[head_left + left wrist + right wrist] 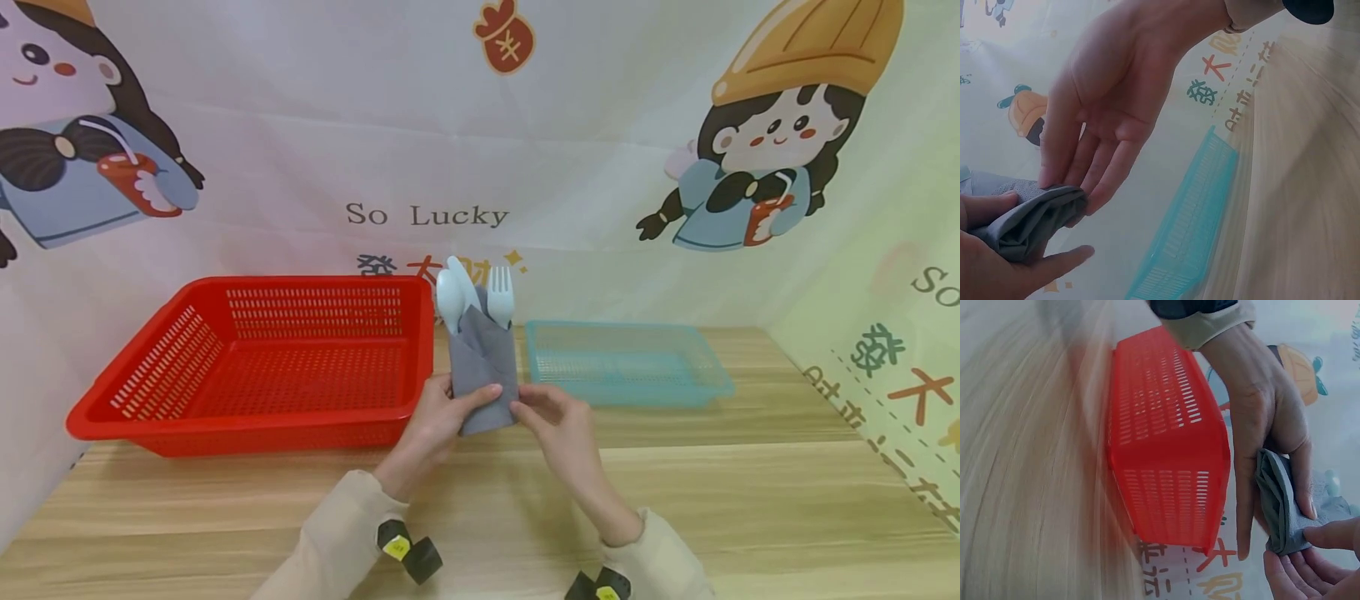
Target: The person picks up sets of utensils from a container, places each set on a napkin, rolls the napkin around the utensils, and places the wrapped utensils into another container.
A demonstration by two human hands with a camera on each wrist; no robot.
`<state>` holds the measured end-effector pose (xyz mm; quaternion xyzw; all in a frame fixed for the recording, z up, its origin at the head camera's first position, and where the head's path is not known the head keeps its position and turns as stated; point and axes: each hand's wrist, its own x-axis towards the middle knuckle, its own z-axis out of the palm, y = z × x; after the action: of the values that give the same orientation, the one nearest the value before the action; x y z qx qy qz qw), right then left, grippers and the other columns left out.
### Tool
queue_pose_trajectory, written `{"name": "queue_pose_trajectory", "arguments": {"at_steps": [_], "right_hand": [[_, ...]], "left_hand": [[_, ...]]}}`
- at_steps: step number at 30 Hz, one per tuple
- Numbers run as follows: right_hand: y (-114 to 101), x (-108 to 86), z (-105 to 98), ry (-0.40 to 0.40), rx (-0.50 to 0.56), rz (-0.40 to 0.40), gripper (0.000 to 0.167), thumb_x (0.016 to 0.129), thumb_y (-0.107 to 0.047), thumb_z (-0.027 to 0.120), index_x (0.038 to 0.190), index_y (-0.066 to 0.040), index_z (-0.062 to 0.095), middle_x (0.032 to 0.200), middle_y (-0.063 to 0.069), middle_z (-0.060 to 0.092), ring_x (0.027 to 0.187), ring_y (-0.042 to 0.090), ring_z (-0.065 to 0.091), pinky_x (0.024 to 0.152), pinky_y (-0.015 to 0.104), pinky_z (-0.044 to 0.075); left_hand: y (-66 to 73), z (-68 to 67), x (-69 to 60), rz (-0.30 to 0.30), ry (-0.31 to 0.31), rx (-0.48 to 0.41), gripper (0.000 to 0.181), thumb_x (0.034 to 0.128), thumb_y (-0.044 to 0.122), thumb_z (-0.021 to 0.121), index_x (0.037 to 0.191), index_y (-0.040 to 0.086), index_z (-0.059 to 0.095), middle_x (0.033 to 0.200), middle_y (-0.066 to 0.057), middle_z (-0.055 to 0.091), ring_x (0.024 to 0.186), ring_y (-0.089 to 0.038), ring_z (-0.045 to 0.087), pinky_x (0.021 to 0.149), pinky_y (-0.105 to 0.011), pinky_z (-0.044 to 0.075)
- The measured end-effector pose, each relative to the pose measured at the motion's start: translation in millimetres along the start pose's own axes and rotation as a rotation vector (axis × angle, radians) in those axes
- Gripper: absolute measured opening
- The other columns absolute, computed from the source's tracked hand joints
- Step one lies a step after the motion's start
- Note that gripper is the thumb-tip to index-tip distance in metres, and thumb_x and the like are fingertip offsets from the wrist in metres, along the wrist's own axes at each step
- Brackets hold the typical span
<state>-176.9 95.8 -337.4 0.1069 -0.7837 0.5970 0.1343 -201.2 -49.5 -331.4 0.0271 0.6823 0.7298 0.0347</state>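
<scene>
A folded grey napkin stands upright before me, held in the air by both hands. Out of its top poke a pale spoon, a knife and a fork. My left hand grips the napkin's lower left side, thumb across the front. At the lower right edge, my right hand pinches the cloth between thumb and fingers. The napkin's layered bottom end faces the right wrist camera. Its back is hidden in the head view.
To the left sits a large red plastic basket. A smaller translucent teal basket lies at the back right. Both are on a wood-grain table, with a printed cloth hanging behind.
</scene>
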Motion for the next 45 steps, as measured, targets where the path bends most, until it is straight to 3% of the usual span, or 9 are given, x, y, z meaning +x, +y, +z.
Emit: {"name": "queue_pose_trajectory", "arguments": {"at_steps": [5,11,19,23,30,36,39,42,45], "right_hand": [[-2,1.3,-2,-0.022,0.12,0.163,0.023,0.08,-0.007,0.064,0.099,0.007,0.061,0.095,0.02,0.064,0.083,0.024,0.064,0.074,0.028,0.051],[-2,1.7,-3,-0.058,0.238,0.248,0.024,0.081,-0.006,0.062,0.1,0.01,0.061,0.093,0.022,0.064,0.078,0.024,0.066,0.073,0.03,0.051],[3,1.4,-3,-0.303,0.387,0.277,0.04,0.086,-0.014,0.058,0.113,0.015,0.051,0.103,0.026,0.06,0.087,0.024,0.064,0.081,0.036,0.048],[5,1.6,-1,-0.378,0.416,0.278,0.04,0.088,-0.013,0.055,0.115,0.016,0.048,0.103,0.028,0.059,0.088,0.024,0.064,0.08,0.035,0.049],[8,1.3,2,-0.41,0.496,0.305,0.037,0.089,-0.009,0.052,0.113,0.019,0.046,0.101,0.025,0.061,0.086,0.02,0.064,0.082,0.034,0.048],[9,-0.3,7,-0.427,0.645,0.397,0.011,0.089,-0.007,0.05,0.089,-0.004,0.061,0.079,0.003,0.066,0.077,0.012,0.064,0.08,0.028,0.049],[9,-1.0,7,-0.422,0.647,0.401,0.015,0.09,-0.006,0.049,0.083,-0.009,0.062,0.075,0.001,0.066,0.074,0.01,0.063,0.077,0.026,0.05],[10,-2.1,10,-0.416,0.631,0.411,0.006,0.087,-0.01,0.055,0.087,-0.007,0.059,0.077,-0.001,0.064,0.074,0.01,0.062,0.079,0.028,0.049],[9,-4.4,15,-0.411,0.608,0.418,0.011,0.084,-0.012,0.059,0.093,-0.007,0.054,0.078,-0.003,0.06,0.073,0.008,0.058,0.078,0.029,0.048]], "left_hand": [[0.7,-1.3,0.7,-0.003,0.01,0.035,0.038,0.0811,0.015,0.065,0.114,-0.003,0.054,0.108,-0.015,0.061,0.091,-0.018,0.058,0.087,-0.038,0.045],[1.1,-2.4,0.7,0.003,0.005,0.017,0.038,0.0812,0.017,0.065,0.113,-0.002,0.055,0.104,-0.013,0.061,0.085,-0.014,0.057,0.082,-0.033,0.047],[0.9,-0.6,2.3,0.008,-0.039,-0.046,0.033,0.0811,0.013,0.064,0.108,-0.005,0.057,0.095,-0.008,0.063,0.082,-0.014,0.056,0.076,-0.027,0.047],[0.6,-0.1,1.8,0.011,-0.073,-0.061,0.031,0.0814,0.011,0.062,0.107,-0.005,0.056,0.093,-0.007,0.063,0.082,-0.014,0.057,0.076,-0.026,0.046],[0.8,0.2,0.4,0.017,-0.07,-0.011,0.033,0.0822,0.014,0.062,0.109,-0.004,0.055,0.099,-0.01,0.062,0.086,-0.015,0.056,0.082,-0.031,0.044],[1.6,5.8,0.1,0.012,-0.059,-0.052,0.03,0.0816,0.011,0.062,0.105,-0.006,0.057,0.092,-0.009,0.063,0.081,-0.014,0.058,0.079,-0.03,0.046],[1.5,7.6,0.1,0.006,-0.052,-0.069,0.029,0.0813,0.009,0.062,0.105,-0.006,0.057,0.092,-0.009,0.063,0.08,-0.014,0.058,0.079,-0.03,0.046],[1.1,8.5,0.1,-0.01,-0.049,-0.081,0.029,0.0815,0.009,0.062,0.106,-0.006,0.056,0.092,-0.009,0.063,0.08,-0.014,0.058,0.078,-0.03,0.047],[1.6,9.7,-0.3,-0.026,-0.048,-0.094,0.03,0.0817,0.01,0.062,0.107,-0.006,0.055,0.092,-0.009,0.063,0.078,-0.014,0.059,0.076,-0.029,0.048]]}}
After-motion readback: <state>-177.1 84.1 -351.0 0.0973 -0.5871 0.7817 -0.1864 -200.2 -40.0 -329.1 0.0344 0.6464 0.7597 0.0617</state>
